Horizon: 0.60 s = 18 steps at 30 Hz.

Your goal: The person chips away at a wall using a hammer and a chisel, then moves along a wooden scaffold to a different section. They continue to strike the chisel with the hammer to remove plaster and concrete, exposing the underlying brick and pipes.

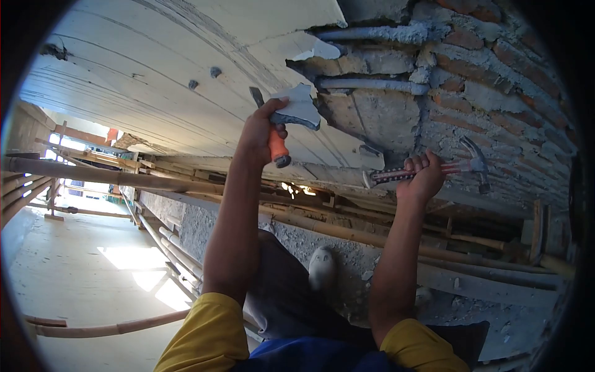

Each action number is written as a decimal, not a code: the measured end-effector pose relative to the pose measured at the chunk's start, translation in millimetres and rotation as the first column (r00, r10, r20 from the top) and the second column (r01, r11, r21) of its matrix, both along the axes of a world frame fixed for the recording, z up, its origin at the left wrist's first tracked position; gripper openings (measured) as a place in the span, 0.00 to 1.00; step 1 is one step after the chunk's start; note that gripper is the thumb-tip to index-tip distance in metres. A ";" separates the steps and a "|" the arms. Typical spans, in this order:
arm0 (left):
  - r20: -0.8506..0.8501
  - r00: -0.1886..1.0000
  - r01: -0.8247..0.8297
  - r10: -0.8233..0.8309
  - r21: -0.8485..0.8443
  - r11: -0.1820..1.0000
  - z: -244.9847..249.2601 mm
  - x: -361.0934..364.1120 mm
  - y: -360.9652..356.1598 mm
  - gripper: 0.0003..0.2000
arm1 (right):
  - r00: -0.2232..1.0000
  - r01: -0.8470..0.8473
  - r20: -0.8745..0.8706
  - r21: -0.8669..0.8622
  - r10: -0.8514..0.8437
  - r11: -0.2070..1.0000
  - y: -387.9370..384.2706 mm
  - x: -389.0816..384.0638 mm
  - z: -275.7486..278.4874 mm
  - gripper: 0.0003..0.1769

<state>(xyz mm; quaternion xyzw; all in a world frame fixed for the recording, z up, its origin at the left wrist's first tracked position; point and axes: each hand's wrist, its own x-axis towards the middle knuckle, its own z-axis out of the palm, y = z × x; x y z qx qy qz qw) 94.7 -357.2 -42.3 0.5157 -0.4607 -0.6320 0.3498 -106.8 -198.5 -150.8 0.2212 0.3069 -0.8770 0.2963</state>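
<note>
Two yellow sleeves (pixel 204 335) and a blue shirt (pixel 310 356) fill the bottom of the frame, with dark grey trousers (pixel 285 291) and a white dust-covered shoe (pixel 322 266) just beyond, the shoe near a long horizontal bamboo scaffold pole (pixel 347 232).

Both bare forearms are raised toward the wall. The left hand (pixel 260 133) is clenched around an orange-handled steel chisel (pixel 277 146), whose blade points up. The thumb lies against a broken white-and-grey chunk of plaster (pixel 297 105), which sits at the top of the fist, right beside the chisel blade and just in front of the broken plaster edge.

The right hand (pixel 421 177), lower and to the right, is wrapped in a full fist around the speckled red-and-white grip of a steel claw hammer (pixel 476 162). Its head points right and lies close against the masonry.

Behind the tools stands a rough red brick wall (pixel 496 80) with heavy grey mortar, where two grey conduit pipes (pixel 372 84) run across the exposed patch. To its left stretches a smooth white plastered surface (pixel 155 74), scored with fine lines and ending in a jagged edge.

Farther off, more bamboo poles cross the view, and a pale concrete floor (pixel 68 273) with a bright patch of sunlight lies at the far left.
</note>
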 end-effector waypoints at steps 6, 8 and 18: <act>0.580 0.802 0.247 -0.146 -0.099 0.964 -11.8 15.2 12.0 0.13 | 1.000 -0.028 -0.006 -0.016 0.028 0.999 -7.0 -0.2 -23.3 0.09; 0.637 0.742 0.288 -0.210 -0.020 0.957 -25.7 19.9 7.9 0.13 | 0.999 -0.027 -0.022 0.004 0.027 1.000 -7.5 -0.3 -29.4 0.08; 0.646 0.661 0.391 -0.382 0.138 0.910 -69.0 17.2 3.5 0.14 | 0.999 -0.013 -0.037 0.154 0.018 0.988 -1.3 -7.9 -41.9 0.10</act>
